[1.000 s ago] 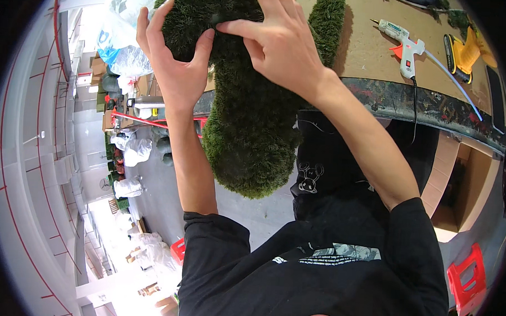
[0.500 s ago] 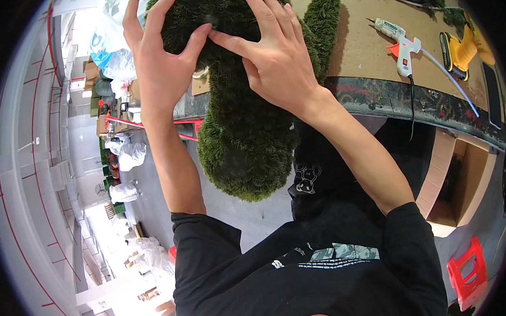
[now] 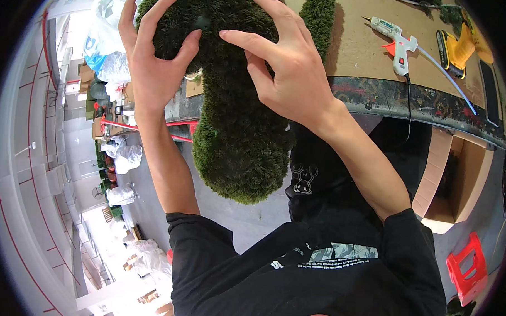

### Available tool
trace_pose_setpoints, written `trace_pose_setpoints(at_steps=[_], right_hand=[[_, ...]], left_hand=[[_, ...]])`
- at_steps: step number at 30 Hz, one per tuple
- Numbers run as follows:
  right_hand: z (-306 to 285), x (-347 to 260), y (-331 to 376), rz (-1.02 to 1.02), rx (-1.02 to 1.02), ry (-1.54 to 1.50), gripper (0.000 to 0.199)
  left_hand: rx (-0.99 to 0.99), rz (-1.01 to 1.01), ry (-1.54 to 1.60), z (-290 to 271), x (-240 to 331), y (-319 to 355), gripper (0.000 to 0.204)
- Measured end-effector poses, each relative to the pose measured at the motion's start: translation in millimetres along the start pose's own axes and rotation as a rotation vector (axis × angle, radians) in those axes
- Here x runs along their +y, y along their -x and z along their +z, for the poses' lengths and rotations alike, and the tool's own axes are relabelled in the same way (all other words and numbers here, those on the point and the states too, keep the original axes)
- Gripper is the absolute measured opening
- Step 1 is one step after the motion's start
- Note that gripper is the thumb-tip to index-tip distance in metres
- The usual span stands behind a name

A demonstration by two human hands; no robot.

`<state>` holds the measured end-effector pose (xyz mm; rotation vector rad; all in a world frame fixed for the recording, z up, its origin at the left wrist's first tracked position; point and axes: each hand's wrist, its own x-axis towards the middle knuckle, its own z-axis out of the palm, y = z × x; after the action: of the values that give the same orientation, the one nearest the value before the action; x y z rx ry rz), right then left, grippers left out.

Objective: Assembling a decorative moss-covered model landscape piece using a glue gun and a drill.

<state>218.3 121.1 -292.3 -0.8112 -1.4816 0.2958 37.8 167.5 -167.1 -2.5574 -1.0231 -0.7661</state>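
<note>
Open brown cardboard box [image 3: 458, 176] under the workbench edge at right, tipped on its side, pale flaps outward. Brown cartons [image 3: 88, 77] stacked at far left beside white and clear plastic bags [image 3: 104, 24], one with a blue patch. More white bagged bundles [image 3: 125, 156] on the floor lower left. White printed panel [image 3: 327, 255] across the black shirt chest

Two hands: left hand [image 3: 153, 65] and right hand [image 3: 292, 73], both spread on one big green turf shape [image 3: 232, 118] overhanging the workbench [image 3: 389, 96] near edge. One narrow turf strip [image 3: 318, 18]. One glue gun [image 3: 396, 40], one yellow drill [image 3: 460, 48] toward the right corner. One red stool [image 3: 466, 268].
</note>
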Motion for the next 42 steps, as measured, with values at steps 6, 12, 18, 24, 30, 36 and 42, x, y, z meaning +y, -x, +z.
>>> trace_pose_setpoints(at_steps=[6,12,18,24,30,36,42], right_hand=[[6,-7,-16,0.008,0.011,0.067,0.039],[9,-6,-11,0.027,-0.098,0.127,0.042],[19,-10,-2,-0.011,-0.069,0.181,0.046],[19,-13,1,0.018,-0.078,0.187,0.047],[14,-7,1,-0.035,-0.066,0.126,0.047],[1,6,-9,-0.020,-0.041,0.141,0.038],[-23,11,4,-0.077,0.050,0.233,0.027]], left_hand=[[0.017,0.031,-0.012,3,-3,1,0.060],[0.018,0.023,-0.013,4,-2,4,0.060],[0.058,-0.053,-0.012,11,2,7,0.065],[0.065,-0.119,-0.071,10,1,9,0.072],[0.039,-0.067,-0.072,7,1,8,0.073],[0.052,-0.041,-0.043,10,0,6,0.074],[0.048,-0.051,-0.046,7,-1,11,0.074]])
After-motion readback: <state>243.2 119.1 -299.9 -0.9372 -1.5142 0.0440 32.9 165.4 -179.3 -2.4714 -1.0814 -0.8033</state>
